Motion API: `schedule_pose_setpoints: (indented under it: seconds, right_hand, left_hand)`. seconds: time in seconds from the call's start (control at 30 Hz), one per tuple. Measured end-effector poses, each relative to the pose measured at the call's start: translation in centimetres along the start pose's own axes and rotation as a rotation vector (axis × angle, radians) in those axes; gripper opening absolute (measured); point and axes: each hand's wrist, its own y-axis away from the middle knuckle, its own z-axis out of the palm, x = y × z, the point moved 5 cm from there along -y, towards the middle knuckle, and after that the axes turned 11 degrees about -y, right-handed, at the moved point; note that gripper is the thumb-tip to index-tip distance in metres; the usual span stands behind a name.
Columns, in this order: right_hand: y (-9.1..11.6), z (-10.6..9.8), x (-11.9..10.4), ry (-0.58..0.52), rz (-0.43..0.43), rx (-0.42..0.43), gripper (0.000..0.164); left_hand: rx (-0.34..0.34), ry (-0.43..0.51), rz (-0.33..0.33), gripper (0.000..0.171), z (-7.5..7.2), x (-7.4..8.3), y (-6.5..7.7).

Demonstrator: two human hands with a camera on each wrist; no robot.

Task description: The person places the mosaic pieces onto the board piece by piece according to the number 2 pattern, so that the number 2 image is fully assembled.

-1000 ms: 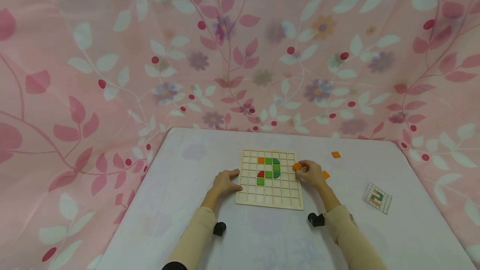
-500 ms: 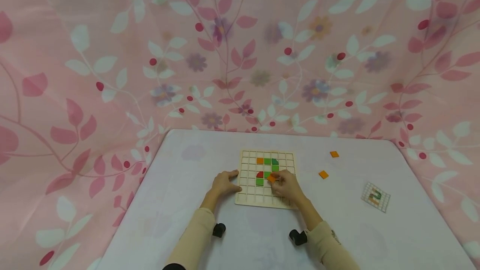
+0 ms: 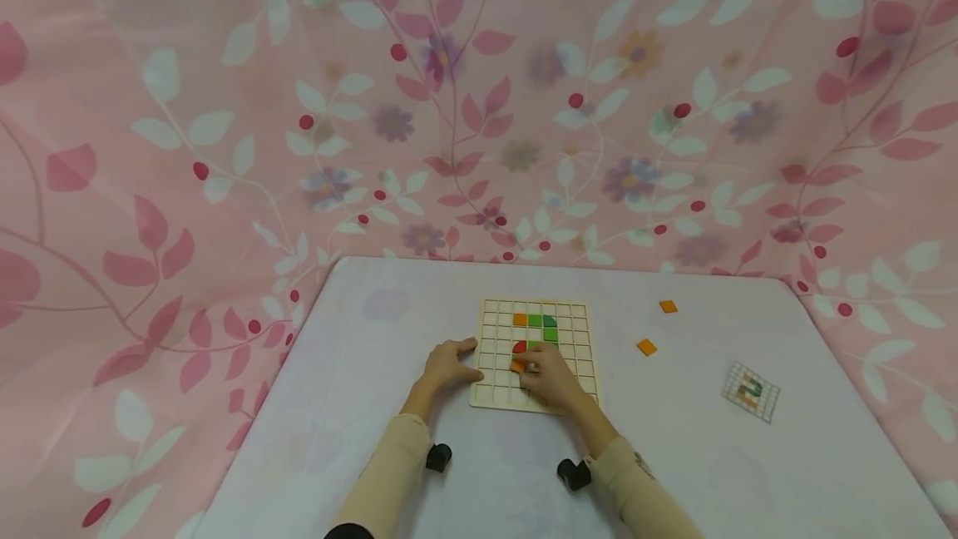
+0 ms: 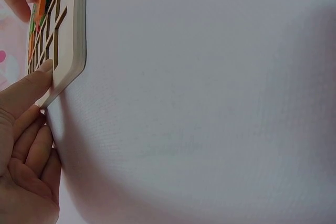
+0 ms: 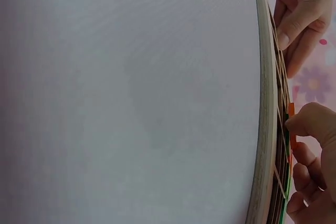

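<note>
A wooden grid board [image 3: 496, 395] lies on the table, with green, red and orange pieces set in its cells. My left hand [image 3: 447, 364] holds the board's left edge; in the left wrist view its thumb rests on the rim [image 4: 77, 45] and its fingers curl at the side. Over the board, my right hand [image 3: 554, 377] pinches an orange square tile [image 3: 518, 366] between thumb and fingers. The right wrist view shows this tile [image 5: 292, 121] close over the grid, tilted. My right hand hides part of the lower pieces in the head view.
Two loose orange tiles [image 3: 647, 347] [image 3: 669, 306] lie on the table right of the board. Farther right is a small pattern card [image 3: 752, 392] with a gridded coloured figure. A floral curtain [image 3: 479, 106] stands behind the white-covered table [image 3: 404, 306].
My right hand has carried the orange tile leftward from the board's right edge to below the red piece. My left hand has stayed at the left edge.
</note>
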Motion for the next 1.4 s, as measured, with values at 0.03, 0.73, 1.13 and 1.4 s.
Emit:
schedule_pose_setpoints:
  seconds: [0.03, 0.73, 1.13, 1.4]
  right_hand:
    - [-0.1, 0.1, -0.1, 0.023, -0.018, -0.005, 0.034]
    - [0.3, 1.3, -1.1, 0.205, -0.239, 0.124, 0.017]
    - [1.2, 1.8, -1.4, 0.259, -0.275, 0.157, 0.013]
    - [1.6, 1.7, -1.7, 0.248, -0.316, 0.159, 0.012]
  left_hand:
    - [0.000, 0.000, 0.001, 0.068, 0.0, 0.0, 0.0]
    - [0.022, -0.005, 0.036, 0.067, -0.1, 0.1, 0.1]
    - [0.024, 0.012, 0.023, 0.066, 0.0, -0.1, 0.1]
    - [0.027, 0.014, 0.022, 0.066, 0.0, 0.0, 0.1]
